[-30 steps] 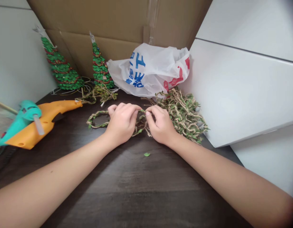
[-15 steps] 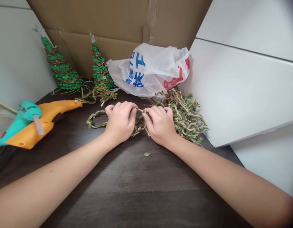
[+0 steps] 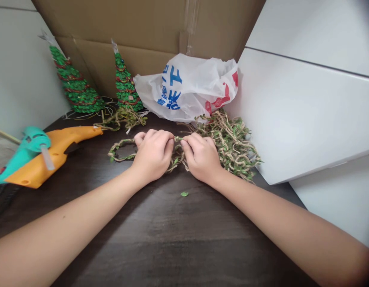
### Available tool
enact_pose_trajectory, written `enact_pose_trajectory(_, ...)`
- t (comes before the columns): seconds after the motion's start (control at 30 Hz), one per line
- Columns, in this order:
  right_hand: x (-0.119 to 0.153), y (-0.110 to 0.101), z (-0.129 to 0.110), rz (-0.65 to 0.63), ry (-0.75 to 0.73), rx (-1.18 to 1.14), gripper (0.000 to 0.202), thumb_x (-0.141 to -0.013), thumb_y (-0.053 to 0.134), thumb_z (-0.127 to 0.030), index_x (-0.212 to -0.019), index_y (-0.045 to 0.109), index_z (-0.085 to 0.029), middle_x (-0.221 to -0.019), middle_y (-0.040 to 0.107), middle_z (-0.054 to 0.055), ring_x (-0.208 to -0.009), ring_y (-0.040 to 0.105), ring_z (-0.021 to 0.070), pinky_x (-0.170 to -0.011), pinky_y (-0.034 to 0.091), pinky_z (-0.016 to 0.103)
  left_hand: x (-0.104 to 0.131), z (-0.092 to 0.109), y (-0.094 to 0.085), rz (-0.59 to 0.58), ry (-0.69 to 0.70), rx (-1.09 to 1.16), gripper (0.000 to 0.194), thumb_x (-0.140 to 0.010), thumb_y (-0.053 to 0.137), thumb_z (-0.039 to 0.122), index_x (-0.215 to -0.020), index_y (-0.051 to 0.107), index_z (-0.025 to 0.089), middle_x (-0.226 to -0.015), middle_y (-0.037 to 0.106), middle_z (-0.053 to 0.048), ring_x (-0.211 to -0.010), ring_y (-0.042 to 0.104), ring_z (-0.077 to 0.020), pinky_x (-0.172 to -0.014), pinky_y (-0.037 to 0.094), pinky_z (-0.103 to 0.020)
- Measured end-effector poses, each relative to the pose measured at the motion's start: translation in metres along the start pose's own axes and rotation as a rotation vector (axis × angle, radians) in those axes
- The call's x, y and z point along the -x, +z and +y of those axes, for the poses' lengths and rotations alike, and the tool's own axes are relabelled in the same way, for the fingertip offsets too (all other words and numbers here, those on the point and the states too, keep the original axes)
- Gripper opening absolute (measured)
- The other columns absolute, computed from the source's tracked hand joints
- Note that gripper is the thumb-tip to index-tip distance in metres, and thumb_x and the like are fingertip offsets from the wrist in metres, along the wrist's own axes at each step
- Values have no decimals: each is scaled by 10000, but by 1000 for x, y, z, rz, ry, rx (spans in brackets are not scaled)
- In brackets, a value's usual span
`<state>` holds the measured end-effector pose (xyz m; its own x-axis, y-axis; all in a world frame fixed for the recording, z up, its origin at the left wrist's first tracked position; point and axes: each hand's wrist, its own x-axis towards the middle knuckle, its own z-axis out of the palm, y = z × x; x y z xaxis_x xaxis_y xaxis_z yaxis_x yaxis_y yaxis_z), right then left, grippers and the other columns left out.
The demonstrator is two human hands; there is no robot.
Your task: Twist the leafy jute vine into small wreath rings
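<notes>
My left hand (image 3: 154, 153) pinches a strand of leafy twine garland (image 3: 177, 139) between thumb and fingers. Just right of it, my right hand (image 3: 202, 155) is closed on the same strand, and a short piece shows between the two hands. Part of the garland curves out in a loop (image 3: 120, 144) on the table to the left of my left hand. More twine hangs or lies below the fingertips. Behind and beside my right hand is a large heap of the same leafy twine (image 3: 232, 147). My palms hide much of the strand.
A teal glue gun (image 3: 34, 139) rests in an orange holder (image 3: 52, 159) at the left. Two green tinsel trees (image 3: 76, 85) stand at the back beside a white plastic bag (image 3: 196, 87). A loose leaf (image 3: 184, 194) lies on the dark table (image 3: 172, 239). White panels (image 3: 306, 107) border the right side.
My left hand has shifted slightly right and the fingertips have drawn a little closer together. Both hands keep hold of the garland. The view has moved very slightly.
</notes>
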<state>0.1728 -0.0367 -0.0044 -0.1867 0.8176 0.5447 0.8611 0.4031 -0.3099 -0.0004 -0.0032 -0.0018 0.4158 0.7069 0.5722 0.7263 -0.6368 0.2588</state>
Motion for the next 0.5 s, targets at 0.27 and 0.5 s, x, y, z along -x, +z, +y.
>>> enact_pose_trajectory(0.27,-2,0,4,-35,6,-71,266,-1032,375,-299,-927,604,-214,-949,648,46,-889,581,192,-792,351,343,0,5,-5,-77,94,156,206,-1005,426,262,-892,581,186,-842,661,-26,-802,587,-180,-830,319,-388)
enact_pose_trajectory(0.5,-4,2,5,-134,-61,-110,314,-1036,344,-303,-865,588,-203,-904,606,47,-849,547,182,-788,361,331,-1,4,-5,-50,28,131,198,-996,456,280,-914,615,196,-869,690,-23,-834,613,-189,-836,290,-404)
